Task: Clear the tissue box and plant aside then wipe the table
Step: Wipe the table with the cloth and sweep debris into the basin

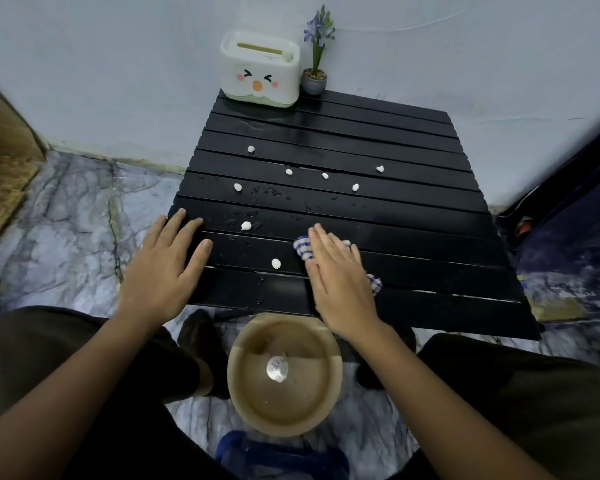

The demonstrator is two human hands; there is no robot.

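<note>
From my head camera I look down on the black slatted table (378, 216). My left hand (163, 268) lies flat on the near left corner, fingers straight and spread, holding nothing. My right hand (340, 285) presses flat on a blue-and-white checked cloth (302, 247) near the middle of the near edge; the fingers are straight, and the cloth shows past my fingertips and beside my little finger. The tissue box (260, 71), white with a cartoon face, stands at the far left corner against the wall. The plant (315, 69), a purple flower in a small grey pot, stands just beside it on its right, at the far edge. Small white crumbs (246, 225) lie scattered over the middle slats, with water droplets (271, 192) among them. A tan bowl (284, 374) sits on the marbled floor (66, 209) below the near edge, between my knees.
</note>
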